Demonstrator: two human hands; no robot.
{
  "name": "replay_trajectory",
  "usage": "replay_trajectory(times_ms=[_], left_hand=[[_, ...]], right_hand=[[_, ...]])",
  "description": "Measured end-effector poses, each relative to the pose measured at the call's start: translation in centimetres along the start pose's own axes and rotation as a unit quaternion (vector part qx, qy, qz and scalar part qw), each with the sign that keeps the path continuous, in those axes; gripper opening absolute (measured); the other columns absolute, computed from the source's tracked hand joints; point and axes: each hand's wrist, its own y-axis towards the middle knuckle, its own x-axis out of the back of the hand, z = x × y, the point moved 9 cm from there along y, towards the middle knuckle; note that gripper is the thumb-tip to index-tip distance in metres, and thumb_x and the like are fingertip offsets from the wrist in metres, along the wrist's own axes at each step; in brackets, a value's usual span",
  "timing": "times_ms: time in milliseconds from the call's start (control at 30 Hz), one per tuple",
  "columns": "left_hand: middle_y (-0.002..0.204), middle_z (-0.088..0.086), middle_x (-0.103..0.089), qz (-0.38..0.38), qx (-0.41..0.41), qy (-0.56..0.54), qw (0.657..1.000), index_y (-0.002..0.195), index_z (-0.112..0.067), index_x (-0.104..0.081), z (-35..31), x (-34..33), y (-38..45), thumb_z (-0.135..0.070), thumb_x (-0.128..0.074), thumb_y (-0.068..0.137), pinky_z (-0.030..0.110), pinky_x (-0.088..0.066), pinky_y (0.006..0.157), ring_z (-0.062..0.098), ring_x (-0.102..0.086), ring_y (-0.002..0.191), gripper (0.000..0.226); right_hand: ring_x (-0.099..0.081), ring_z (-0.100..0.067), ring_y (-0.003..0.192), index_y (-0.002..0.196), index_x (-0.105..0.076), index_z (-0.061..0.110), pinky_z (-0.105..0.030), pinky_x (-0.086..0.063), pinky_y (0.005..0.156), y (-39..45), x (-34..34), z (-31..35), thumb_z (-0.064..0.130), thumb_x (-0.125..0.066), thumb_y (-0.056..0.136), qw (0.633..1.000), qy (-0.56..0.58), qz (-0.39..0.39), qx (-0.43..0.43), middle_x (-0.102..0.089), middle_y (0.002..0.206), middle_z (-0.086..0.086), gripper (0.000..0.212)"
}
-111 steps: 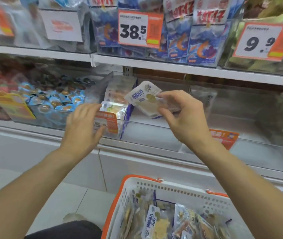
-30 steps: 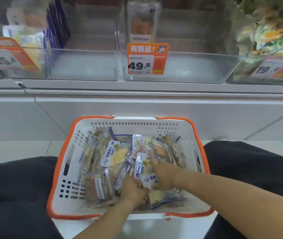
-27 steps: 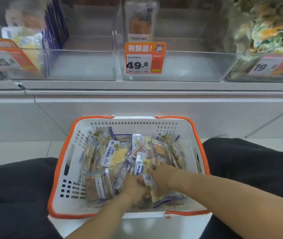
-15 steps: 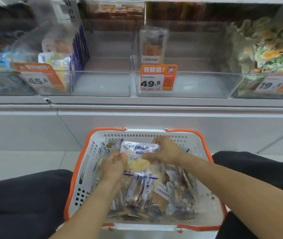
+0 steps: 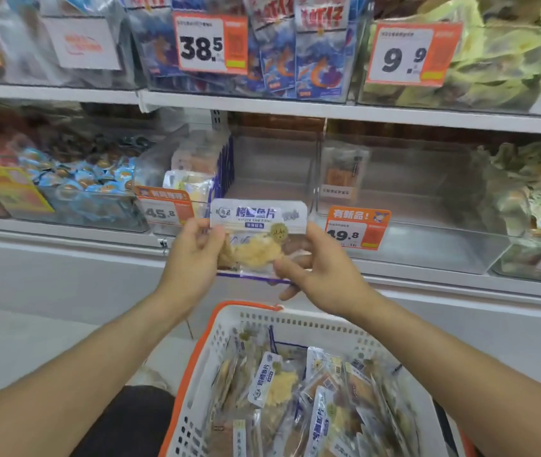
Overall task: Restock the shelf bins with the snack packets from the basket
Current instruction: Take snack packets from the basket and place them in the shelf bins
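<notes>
Both hands, left and right, pinch one packet above the basket, whose near end is cut off.

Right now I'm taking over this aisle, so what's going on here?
A person is restocking. Both hands, the left hand and the right hand, hold one snack packet up in front of the clear shelf bins. The bin behind the 45.8 price tag holds similar packets at its left side. The orange-rimmed basket below holds many more.
</notes>
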Motion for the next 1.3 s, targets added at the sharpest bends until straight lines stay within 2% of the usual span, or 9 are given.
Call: replay_trajectory(times_ms=[100,233,333,500,667,800,867,933,1300], left_hand=[[0.095,-0.008,-0.063,-0.025,-0.150,0.152,0.977,0.113,-0.019,-0.050,-5.4,2.8,2.7,-0.020,-0.055,0.100,0.017,-0.049,0.076,-0.004,-0.060,0.083,0.014],[0.115,0.004,-0.060,-0.075,-0.187,0.263,0.943,0.130,-0.009,-0.047,-4.7,6.7,6.3,-0.017,-0.058,0.097,0.022,-0.045,0.085,0.017,-0.059,0.100,0.036],[0.130,0.014,-0.054,-0.047,-0.191,0.399,0.896,0.136,-0.008,-0.049,-2.2,7.3,8.3,-0.021,-0.060,0.095,0.049,-0.043,0.101,0.034,-0.052,0.118,0.044],[0.133,0.004,-0.053,-0.018,-0.226,0.506,0.832,0.136,-0.017,-0.053,-1.0,7.6,10.0,-0.022,-0.071,0.089,0.047,-0.031,0.108,0.031,-0.038,0.128,0.050],[0.122,0.005,-0.056,-0.034,-0.217,0.501,0.837,0.125,-0.016,-0.058,-0.3,7.6,10.6,-0.020,-0.075,0.085,0.046,-0.039,0.100,0.030,-0.043,0.121,0.043],[0.119,0.006,-0.055,-0.047,-0.224,0.479,0.848,0.121,-0.014,-0.058,-0.2,7.4,10.8,-0.018,-0.074,0.082,0.048,-0.043,0.097,0.029,-0.040,0.120,0.042],[0.115,0.005,-0.055,-0.058,-0.233,0.466,0.851,0.116,-0.014,-0.059,-0.2,7.4,10.9,-0.024,-0.070,0.083,0.045,-0.044,0.093,0.027,-0.040,0.117,0.037],[0.111,0.005,-0.055,-0.073,-0.232,0.460,0.854,0.110,-0.014,-0.059,-0.3,7.4,11.1,-0.033,-0.063,0.084,0.044,-0.044,0.090,0.028,-0.042,0.114,0.033],[0.111,0.006,-0.053,-0.067,-0.203,0.465,0.859,0.108,-0.014,-0.056,-0.1,7.1,11.3,-0.048,-0.033,0.088,0.046,-0.045,0.090,0.028,-0.042,0.114,0.046]], right_hand=[[-0.066,-0.011,0.082,0.116,-0.057,0.017,-0.033,-0.059,0.067,2.5,1.7,6.2,0.011,-0.066,0.092,0.957,-0.182,-0.122,0.190,-0.069,0.105,0.006,0.026],[-0.065,-0.024,0.087,0.114,-0.061,0.014,-0.039,-0.056,0.067,6.1,1.1,9.9,0.014,-0.062,0.087,0.862,-0.342,-0.202,0.314,-0.069,0.107,0.000,0.027],[-0.068,-0.029,0.092,0.110,-0.062,0.021,-0.043,-0.056,0.073,11.2,-0.6,8.1,0.017,-0.060,0.089,0.880,-0.364,-0.160,0.261,-0.072,0.107,0.002,0.022],[-0.070,-0.014,0.093,0.110,-0.073,0.018,-0.037,-0.057,0.090,18.9,-4.6,4.9,0.015,-0.070,0.088,0.939,-0.319,-0.044,0.124,-0.075,0.105,0.002,0.022],[-0.075,-0.026,0.069,0.080,-0.073,0.006,-0.042,-0.064,0.068,23.7,-8.3,1.2,0.019,-0.083,0.081,0.975,-0.214,0.028,-0.051,-0.074,0.074,-0.011,0.016],[-0.065,-0.014,0.053,0.090,-0.062,0.006,-0.015,-0.045,0.037,25.2,-8.9,-0.9,0.045,-0.085,0.074,0.941,-0.304,0.032,-0.144,-0.065,0.076,-0.004,0.048],[-0.071,-0.017,0.062,0.096,-0.063,0.007,-0.020,-0.056,0.052,25.5,-9.5,-2.4,0.051,-0.083,0.072,0.928,-0.321,0.059,-0.179,-0.071,0.084,-0.006,0.054],[-0.072,-0.022,0.081,0.106,-0.067,0.007,-0.029,-0.060,0.072,26.2,-10.0,-3.4,0.051,-0.085,0.066,0.938,-0.287,0.063,-0.184,-0.074,0.097,-0.007,0.062],[-0.064,-0.017,0.075,0.088,-0.064,0.012,-0.027,-0.047,0.057,28.2,-8.8,-0.1,0.039,-0.094,0.059,0.933,-0.348,-0.086,-0.044,-0.066,0.087,-0.003,0.050]])
